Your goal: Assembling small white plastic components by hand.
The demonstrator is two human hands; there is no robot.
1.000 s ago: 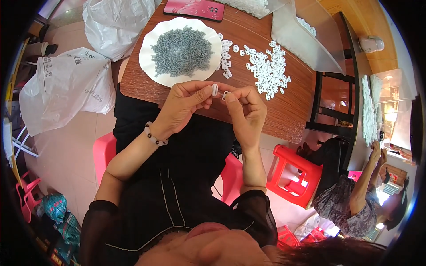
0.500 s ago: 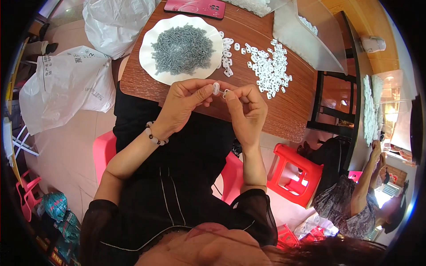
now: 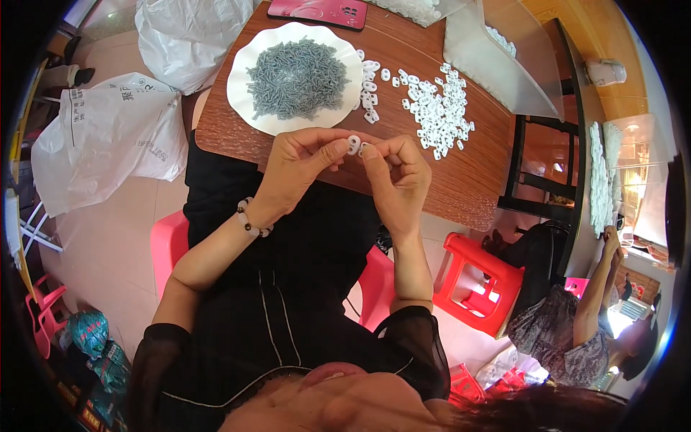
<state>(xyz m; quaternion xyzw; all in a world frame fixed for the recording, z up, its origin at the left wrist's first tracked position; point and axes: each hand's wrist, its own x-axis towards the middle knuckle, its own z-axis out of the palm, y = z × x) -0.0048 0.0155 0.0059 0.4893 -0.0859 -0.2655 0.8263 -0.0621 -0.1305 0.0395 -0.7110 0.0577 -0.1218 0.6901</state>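
Both hands meet just above the near edge of the round wooden worktop (image 3: 461,180). The left hand (image 3: 299,169) pinches a small white plastic ring (image 3: 353,143) between thumb and forefinger, its hole facing the camera. The right hand (image 3: 396,176) has its fingertips pressed together directly right of that ring, touching it; whether they hold a second small part cannot be told. The ring thus lies between the two grips, nearer the left thumb. Just beyond the hands sits a white scalloped plate (image 3: 245,101) heaped with small grey screws (image 3: 296,78). Right of the plate, loose white rings (image 3: 439,108) lie scattered. Farther back, a red phone (image 3: 317,11) rests at the worktop's far edge.
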